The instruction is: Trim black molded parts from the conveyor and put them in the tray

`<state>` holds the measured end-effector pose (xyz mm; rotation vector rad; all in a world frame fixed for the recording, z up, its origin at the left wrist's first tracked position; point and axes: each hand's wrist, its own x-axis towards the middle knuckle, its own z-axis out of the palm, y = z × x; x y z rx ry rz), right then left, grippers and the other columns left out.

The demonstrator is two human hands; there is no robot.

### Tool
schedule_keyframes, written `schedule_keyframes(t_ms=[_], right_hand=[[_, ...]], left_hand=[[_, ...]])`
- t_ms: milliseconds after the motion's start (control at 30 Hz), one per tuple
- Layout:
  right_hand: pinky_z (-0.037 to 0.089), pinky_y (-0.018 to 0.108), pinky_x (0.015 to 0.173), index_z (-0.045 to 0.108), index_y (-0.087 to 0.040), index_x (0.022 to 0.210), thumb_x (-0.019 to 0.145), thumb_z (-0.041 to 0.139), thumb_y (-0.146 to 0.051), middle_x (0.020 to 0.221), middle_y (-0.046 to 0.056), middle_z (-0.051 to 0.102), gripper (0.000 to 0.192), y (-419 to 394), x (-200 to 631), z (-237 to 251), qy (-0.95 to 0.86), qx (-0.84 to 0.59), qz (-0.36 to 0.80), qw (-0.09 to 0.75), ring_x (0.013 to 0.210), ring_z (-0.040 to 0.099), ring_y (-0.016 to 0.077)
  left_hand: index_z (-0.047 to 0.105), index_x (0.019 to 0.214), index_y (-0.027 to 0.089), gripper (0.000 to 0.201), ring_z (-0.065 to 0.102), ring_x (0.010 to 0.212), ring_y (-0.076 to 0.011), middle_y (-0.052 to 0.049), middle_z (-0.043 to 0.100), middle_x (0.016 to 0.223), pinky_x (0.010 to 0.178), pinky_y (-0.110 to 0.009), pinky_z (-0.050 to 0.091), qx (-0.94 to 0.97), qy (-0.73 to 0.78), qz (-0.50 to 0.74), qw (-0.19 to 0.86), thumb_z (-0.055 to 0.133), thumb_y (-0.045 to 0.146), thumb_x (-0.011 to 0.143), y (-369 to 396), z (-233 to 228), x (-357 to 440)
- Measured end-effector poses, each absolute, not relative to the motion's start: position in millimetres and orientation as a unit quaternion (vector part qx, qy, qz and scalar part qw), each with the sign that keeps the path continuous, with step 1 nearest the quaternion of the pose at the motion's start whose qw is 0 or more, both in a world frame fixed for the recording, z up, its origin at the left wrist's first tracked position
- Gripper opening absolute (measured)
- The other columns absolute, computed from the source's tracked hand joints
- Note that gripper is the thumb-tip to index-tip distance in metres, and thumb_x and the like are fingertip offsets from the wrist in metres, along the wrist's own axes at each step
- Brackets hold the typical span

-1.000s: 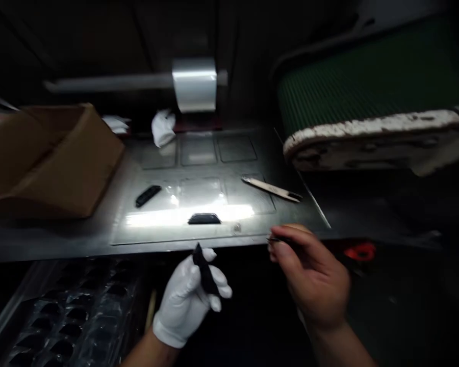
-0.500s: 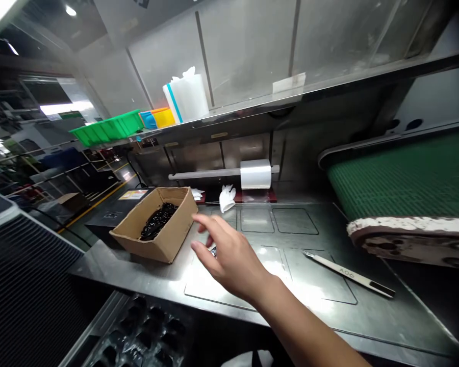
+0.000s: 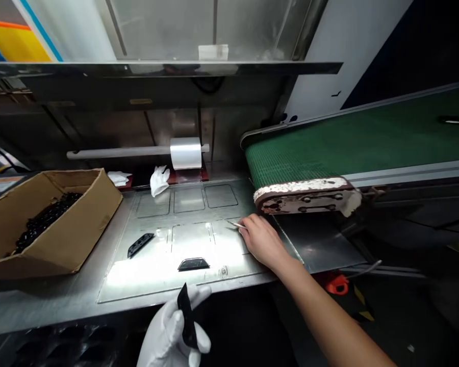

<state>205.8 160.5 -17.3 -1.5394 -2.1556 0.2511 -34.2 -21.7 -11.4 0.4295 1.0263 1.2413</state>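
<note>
Because the black part (image 3: pixel 187 317) pinched in the left hand (image 3: pixel 166 331) looks light and stiff, hold its edges; the right hand (image 3: pixel 262 239) pinches a slim tool (image 3: pixel 235 224).

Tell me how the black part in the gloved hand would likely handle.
The black part looks stiff, showing no sag in the left hand. It is probably light, since that one hand supports it. Its thin, angular shape suggests sliding rather than rolling.
</note>
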Motion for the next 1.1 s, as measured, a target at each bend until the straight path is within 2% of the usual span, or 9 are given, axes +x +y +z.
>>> schedule_keyframes(t_ms=[100,200,267,333,433,600,800,967,1100], right_hand=[[0.055,0.039,0.091,0.069,-0.018,0.123,0.107,0.048,-0.026,0.115,0.012,0.068,0.027,132.1,200.9,-1.0,-0.817,-0.502,0.165,0.231,0.103,0.069,0.0266],[0.056,0.033,0.092,0.06,-0.032,0.146,0.11,0.05,-0.031,0.12,0.005,0.073,0.037,90.9,193.7,17.7,-0.843,-0.377,0.308,0.227,0.108,0.07,0.0211],[0.058,0.03,0.088,0.063,-0.035,0.145,0.109,0.054,-0.029,0.117,0.002,0.076,0.037,66.3,187.4,26.6,-0.833,-0.319,0.382,0.242,0.103,0.072,0.0192],[0.059,0.029,0.086,0.07,-0.033,0.135,0.107,0.059,-0.028,0.113,0.001,0.078,0.03,48.2,179.8,30.7,-0.815,-0.312,0.41,0.266,0.1,0.074,0.0186],[0.06,0.028,0.084,0.071,-0.027,0.128,0.105,0.061,-0.026,0.111,0.002,0.079,0.025,34.8,170.2,30.0,-0.796,-0.324,0.427,0.283,0.097,0.074,0.018],[0.058,0.028,0.085,0.07,-0.017,0.13,0.105,0.057,-0.019,0.114,0.005,0.078,0.029,28.1,166.0,26.0,-0.8,-0.332,0.413,0.282,0.099,0.074,0.0171],[0.055,0.028,0.075,0.072,-0.013,0.132,0.106,0.055,-0.019,0.103,0.006,0.076,0.031,23.1,165.0,25.2,-0.822,-0.333,0.372,0.272,0.087,0.071,0.0166],[0.051,0.028,0.065,0.071,-0.015,0.132,0.107,0.057,-0.019,0.099,0.004,0.075,0.029,24.1,166.8,24.6,-0.84,-0.313,0.354,0.267,0.081,0.069,0.0145],[0.049,0.028,0.06,0.071,-0.017,0.132,0.106,0.058,-0.019,0.094,0.001,0.073,0.028,25.9,170.8,23.2,-0.849,-0.3,0.35,0.258,0.072,0.065,0.0129]], left_hand=[[0.074,0.13,0.02,0.045,0.053,0.044,-0.0077,-0.016,0.08,0.089,0.043,-0.018,0.036,0.236,0.42,0.567,0.668,0.063,0.051,0.1,-22.7,-9.2,-36.1],[0.071,0.135,0.021,0.044,0.053,0.044,-0.0084,-0.011,0.076,0.072,0.044,-0.018,0.034,0.245,0.385,0.571,0.683,0.054,0.048,0.104,-26.3,-11.5,-39.3],[0.07,0.137,0.021,0.045,0.054,0.043,-0.0089,-0.009,0.075,0.068,0.043,-0.018,0.032,0.238,0.362,0.569,0.699,0.052,0.048,0.105,-28.7,-12.4,-38.8],[0.066,0.142,0.019,0.049,0.056,0.043,-0.0092,-0.009,0.075,0.069,0.042,-0.018,0.032,0.234,0.344,0.558,0.718,0.052,0.049,0.105,-30.2,-12.3,-35.9],[0.06,0.148,0.014,0.059,0.056,0.043,-0.0107,-0.007,0.073,0.062,0.044,-0.019,0.035,0.243,0.324,0.541,0.737,0.052,0.054,0.105,-31.0,-12.6,-29.2],[0.056,0.149,0.011,0.067,0.052,0.04,-0.0113,0.0,0.063,0.052,0.043,-0.021,0.038,0.268,0.292,0.537,0.745,0.05,0.059,0.104,-31.1,-13.9,-23.5],[0.052,0.154,0.013,0.067,0.057,0.046,-0.0131,-0.003,0.07,0.058,0.045,-0.022,0.042,0.272,0.309,0.513,0.753,0.054,0.056,0.103,-31.3,-9.6,-29.8],[0.058,0.148,0.014,0.057,0.059,0.045,-0.0126,-0.001,0.066,0.056,0.045,-0.022,0.041,0.273,0.3,0.518,0.753,0.055,0.049,0.104,-32.0,-9.2,-31.1],[0.071,0.134,0.022,0.039,0.064,0.048,-0.0096,-0.007,0.079,0.094,0.046,-0.022,0.045,0.265,0.291,0.533,0.749,0.056,0.043,0.105,-31.3,-9.9,-30.0]])
